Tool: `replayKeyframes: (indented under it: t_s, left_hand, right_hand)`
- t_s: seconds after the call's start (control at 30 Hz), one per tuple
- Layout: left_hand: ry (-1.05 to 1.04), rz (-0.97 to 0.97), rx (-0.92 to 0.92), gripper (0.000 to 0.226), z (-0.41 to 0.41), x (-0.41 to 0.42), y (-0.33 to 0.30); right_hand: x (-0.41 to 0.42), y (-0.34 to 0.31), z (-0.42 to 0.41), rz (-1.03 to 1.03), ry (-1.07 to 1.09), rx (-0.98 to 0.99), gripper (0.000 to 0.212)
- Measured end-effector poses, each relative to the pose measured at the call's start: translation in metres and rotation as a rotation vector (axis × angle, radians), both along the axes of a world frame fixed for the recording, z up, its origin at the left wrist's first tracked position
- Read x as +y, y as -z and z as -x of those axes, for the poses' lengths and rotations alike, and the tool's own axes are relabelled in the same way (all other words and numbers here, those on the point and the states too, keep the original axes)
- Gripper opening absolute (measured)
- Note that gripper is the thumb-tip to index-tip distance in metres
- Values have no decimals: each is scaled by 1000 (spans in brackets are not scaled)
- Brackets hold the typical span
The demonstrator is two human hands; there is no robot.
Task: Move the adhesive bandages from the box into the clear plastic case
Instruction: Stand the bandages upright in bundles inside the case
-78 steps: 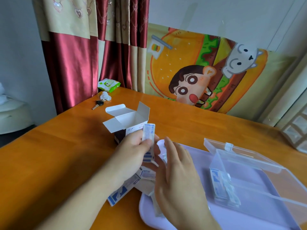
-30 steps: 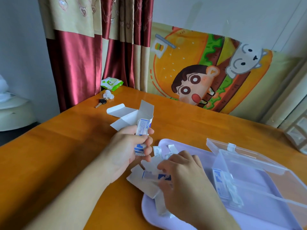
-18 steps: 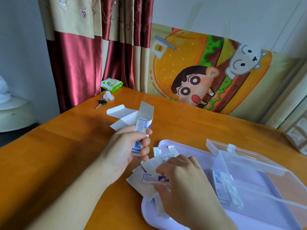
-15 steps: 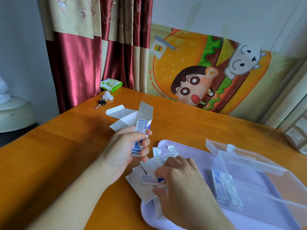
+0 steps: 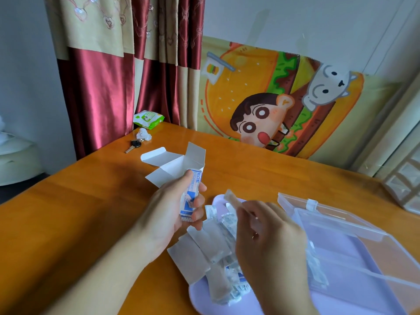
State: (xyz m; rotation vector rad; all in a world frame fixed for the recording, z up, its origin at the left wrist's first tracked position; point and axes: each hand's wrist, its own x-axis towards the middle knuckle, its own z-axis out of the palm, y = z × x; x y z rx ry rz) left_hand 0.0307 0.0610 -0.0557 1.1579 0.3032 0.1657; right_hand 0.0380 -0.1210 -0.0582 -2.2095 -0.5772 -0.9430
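1. Lifting one bandage (image 5: pixel 230 197) off the pile (image 5: pixel 211 244), where a moment ago the right hand (image 5: pixel 266 237) was pressing low, so sorting is progressing.
2. Pinching that bandage, right fingers curled.
3. Gripping a stack (image 5: pixel 192 196) in the left hand (image 5: pixel 172 205), near the box (image 5: pixel 175 165).
4. Waiting right: case (image 5: pixel 341 226), open.

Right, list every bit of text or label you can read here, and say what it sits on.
"创口贴": blue characters on the bandage stack held by the left hand.
Smaller print lower on that stack: too blurred to read.
Green wipes packet by the curtain: label too small to read.
Loose bandages near the right hand: blue print, unreadable.
Box flaps: no print visible.
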Motion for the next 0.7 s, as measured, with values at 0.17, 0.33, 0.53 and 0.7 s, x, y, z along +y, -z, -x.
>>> replayKeyframes:
  t_s: [0.17,0.33,0.53,0.7]
  left_hand:
    - [375,-85,-42,46,14,-25,3]
    - [290,-115,-14,28,14,-31,7]
    - [269,-144,-32,37,16,-20,3]
    - [265,-180,-48,39,15,-18,1]
  right_hand:
    - [4,0,2,-8,9,-24,21]
    - [10,4,11,124,-264,204,26]
    - [11,-1,16,10,-405,249,44]
    - [9,3,11,-105,-272,275,48]
